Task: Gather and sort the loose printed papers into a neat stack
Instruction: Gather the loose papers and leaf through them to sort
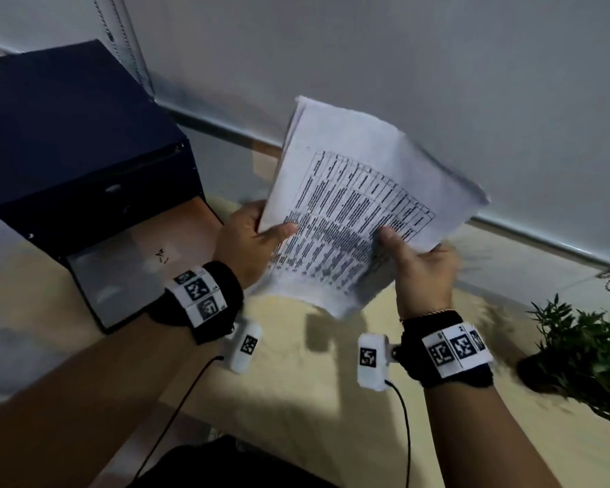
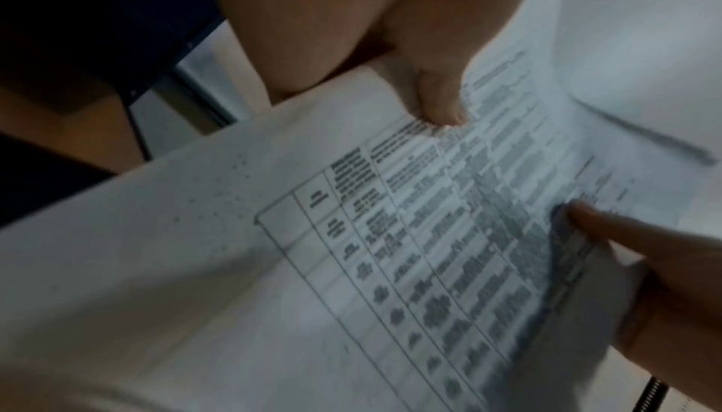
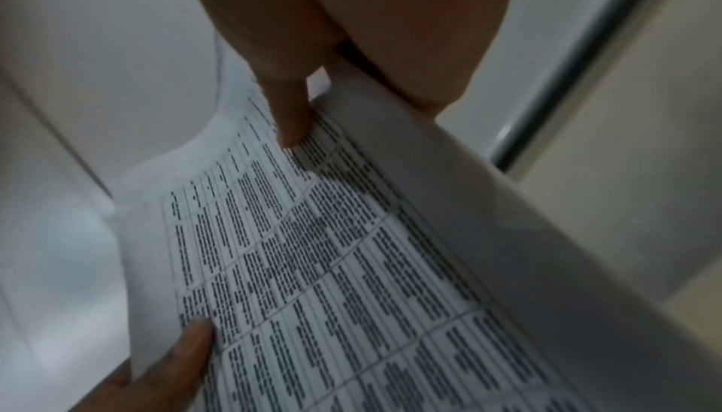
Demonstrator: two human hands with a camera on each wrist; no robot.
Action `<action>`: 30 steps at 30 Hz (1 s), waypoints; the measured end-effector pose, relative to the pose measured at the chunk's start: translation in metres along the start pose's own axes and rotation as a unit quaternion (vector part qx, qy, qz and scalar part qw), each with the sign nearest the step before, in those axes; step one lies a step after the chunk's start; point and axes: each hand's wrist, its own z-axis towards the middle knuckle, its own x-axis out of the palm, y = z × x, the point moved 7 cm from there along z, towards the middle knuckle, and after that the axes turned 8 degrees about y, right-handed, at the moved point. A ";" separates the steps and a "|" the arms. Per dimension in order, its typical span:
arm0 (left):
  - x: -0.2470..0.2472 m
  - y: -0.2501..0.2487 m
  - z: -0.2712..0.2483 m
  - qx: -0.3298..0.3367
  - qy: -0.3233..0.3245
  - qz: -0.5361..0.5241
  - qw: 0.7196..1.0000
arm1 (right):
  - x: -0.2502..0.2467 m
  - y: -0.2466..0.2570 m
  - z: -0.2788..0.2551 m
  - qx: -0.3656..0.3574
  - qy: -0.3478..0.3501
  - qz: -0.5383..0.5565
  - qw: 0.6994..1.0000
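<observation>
A sheaf of printed papers (image 1: 360, 206) with a table of text on the top sheet is held up above the desk, tilted toward the wall. My left hand (image 1: 257, 237) pinches its left edge, thumb on top. My right hand (image 1: 419, 258) pinches the lower right edge, thumb on the print. In the left wrist view the papers (image 2: 273, 264) fill the frame, my left hand (image 2: 437, 94) presses its thumb on the table's corner, and the right hand's thumb (image 2: 609, 227) enters from the right. The right wrist view shows the papers (image 3: 332, 264), my right hand (image 3: 291, 116) and the left thumb (image 3: 183, 354).
A dark blue box (image 1: 74, 163) with an open front stands on the beige desk (image 1: 296, 399) at the left. A small green plant (image 1: 585, 350) sits at the right edge. A white wall (image 1: 402, 65) runs behind, with cords hanging at the left.
</observation>
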 end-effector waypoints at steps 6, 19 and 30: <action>0.014 0.043 -0.026 -0.056 -0.004 -0.035 0.998 | 0.010 -0.039 -0.017 0.036 0.027 -0.080 0.996; -0.011 -0.018 -0.021 0.080 -0.096 -0.109 0.986 | 0.023 0.018 -0.015 -0.093 -0.011 -0.064 0.994; -0.022 -0.050 -0.006 0.223 -0.067 0.149 0.961 | 0.025 0.037 -0.009 -0.198 0.069 -0.293 0.933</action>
